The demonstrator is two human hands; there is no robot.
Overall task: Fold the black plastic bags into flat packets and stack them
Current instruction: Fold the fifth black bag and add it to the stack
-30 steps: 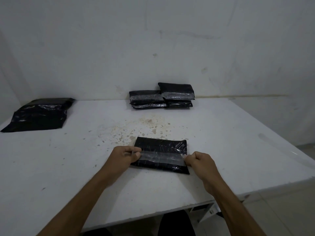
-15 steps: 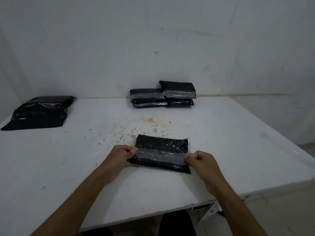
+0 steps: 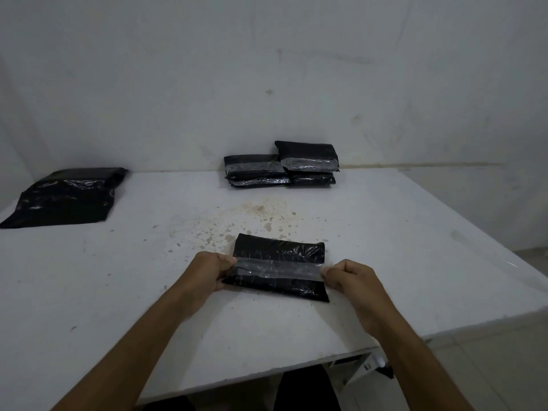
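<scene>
1 white bench carries everything: unfolded black bags far left, 2 packet stacks at the far edge. Near, a folded packet lies flat, its clear strip pinched at each end by the left hand and right hand, each grip clamped.

Stained white table against scuffed white wall.

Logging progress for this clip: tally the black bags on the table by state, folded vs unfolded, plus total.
Folded packet being worked, left hand and right hand pinching its tape strip: 1
Finished packets stacked at the wall: 4 visible, in a left pile and a right pile
Unfolded bags pile, far left: 1; layers indistinct
Total: 6
</scene>
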